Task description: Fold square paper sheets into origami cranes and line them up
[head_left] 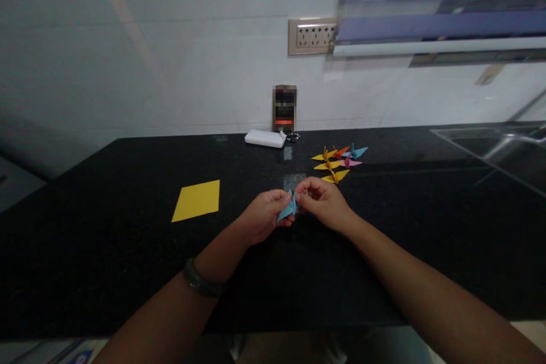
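Observation:
A light blue folded paper crane is between my two hands, above the dark countertop. My left hand is closed on its body, thumb on top and fingers beneath. With thumb and forefinger, my right hand pinches the crane's right edge; the pinched part is mostly hidden. To the left lies a flat sheet of yellow paper. Beyond my right hand, several finished paper cranes in yellow, orange, pink and blue sit grouped together.
A white power bank lies near the wall, beside a phone-like device leaning upright. The black countertop runs to a tiled wall with a socket panel. A sink edge is at the right.

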`<state>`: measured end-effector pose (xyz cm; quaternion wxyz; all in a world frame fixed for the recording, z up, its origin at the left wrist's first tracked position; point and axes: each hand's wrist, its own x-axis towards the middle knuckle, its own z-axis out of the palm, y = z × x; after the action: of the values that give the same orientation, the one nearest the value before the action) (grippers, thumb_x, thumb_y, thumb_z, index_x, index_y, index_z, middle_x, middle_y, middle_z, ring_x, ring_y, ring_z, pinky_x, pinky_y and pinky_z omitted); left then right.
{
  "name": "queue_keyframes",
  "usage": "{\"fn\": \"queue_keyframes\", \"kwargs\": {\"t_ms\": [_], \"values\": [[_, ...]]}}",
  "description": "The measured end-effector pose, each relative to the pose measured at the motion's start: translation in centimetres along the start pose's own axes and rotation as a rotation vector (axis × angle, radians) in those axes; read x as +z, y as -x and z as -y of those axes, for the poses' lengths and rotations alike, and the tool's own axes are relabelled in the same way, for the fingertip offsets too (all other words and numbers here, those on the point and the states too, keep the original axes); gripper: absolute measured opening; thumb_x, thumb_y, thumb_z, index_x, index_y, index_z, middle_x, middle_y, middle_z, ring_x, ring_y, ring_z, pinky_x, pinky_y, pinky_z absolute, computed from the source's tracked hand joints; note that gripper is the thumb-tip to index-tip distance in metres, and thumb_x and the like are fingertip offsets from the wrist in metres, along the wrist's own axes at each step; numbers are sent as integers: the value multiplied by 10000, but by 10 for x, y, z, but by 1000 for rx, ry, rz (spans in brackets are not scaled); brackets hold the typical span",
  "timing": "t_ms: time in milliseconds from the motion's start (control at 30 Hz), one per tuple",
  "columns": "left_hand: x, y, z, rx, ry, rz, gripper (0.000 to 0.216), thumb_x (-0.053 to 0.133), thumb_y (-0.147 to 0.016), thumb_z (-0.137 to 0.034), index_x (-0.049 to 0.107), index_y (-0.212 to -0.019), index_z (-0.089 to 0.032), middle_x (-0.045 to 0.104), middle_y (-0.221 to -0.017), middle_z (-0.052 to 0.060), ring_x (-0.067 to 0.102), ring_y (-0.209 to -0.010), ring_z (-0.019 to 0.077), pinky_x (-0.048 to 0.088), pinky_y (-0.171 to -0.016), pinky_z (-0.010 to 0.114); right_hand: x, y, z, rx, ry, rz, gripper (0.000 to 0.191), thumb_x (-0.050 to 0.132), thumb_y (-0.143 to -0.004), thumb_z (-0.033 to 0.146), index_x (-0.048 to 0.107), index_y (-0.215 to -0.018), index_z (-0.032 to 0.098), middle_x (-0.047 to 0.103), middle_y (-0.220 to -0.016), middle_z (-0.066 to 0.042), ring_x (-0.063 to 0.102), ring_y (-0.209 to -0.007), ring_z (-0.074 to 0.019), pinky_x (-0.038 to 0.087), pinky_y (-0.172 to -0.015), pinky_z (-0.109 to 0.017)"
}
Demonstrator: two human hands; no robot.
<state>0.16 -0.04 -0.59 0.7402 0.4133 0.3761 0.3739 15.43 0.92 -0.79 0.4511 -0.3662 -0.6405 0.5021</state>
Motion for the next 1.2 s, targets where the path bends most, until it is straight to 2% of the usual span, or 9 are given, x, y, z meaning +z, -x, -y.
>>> {"fn": "queue_keyframes", "kwargs": {"t_ms": [233, 467, 833, 1200], "values": [[-2, -2, 2, 26, 31, -24, 175, 687, -645, -214, 585, -747, -115, 587, -609, -5, 570, -487, 72, 457, -464, 160, -5, 1, -1, -241, 351, -94, 19, 560, -706, 182, 562, -700, 165, 513, -600, 22, 460, -519, -79, 371, -480, -201], [-1, -2, 1, 57, 27, -84, 192, 686, -645, -230, 598, -769, -111, 591, -616, -1, 562, -482, 72, 437, -452, 169, -8, 2, 6, -440, 469, -88, 50, 555, -711, 153, 594, -683, 166, 589, -654, -18, 536, -588, -112, 423, -554, -237], [-1, -3, 3, 67, 68, -105, 236, 743, -566, -260, 610, -675, -99, 588, -616, 0, 549, -513, 66, 448, -509, 185, -7, 3, 9, -505, 497, -42, 81, 553, -705, 109, 614, -681, 156, 607, -658, -29, 552, -595, -115, 428, -564, -238], [3, -3, 3, 118, 81, -146, 246, 767, -515, -260, 637, -649, -100, 592, -592, 4, 542, -554, 86, 436, -558, 218, -3, 4, 9, -436, 515, -79, 75, 530, -754, 146, 598, -737, 171, 571, -661, -12, 524, -598, -109, 410, -553, -232]]}}
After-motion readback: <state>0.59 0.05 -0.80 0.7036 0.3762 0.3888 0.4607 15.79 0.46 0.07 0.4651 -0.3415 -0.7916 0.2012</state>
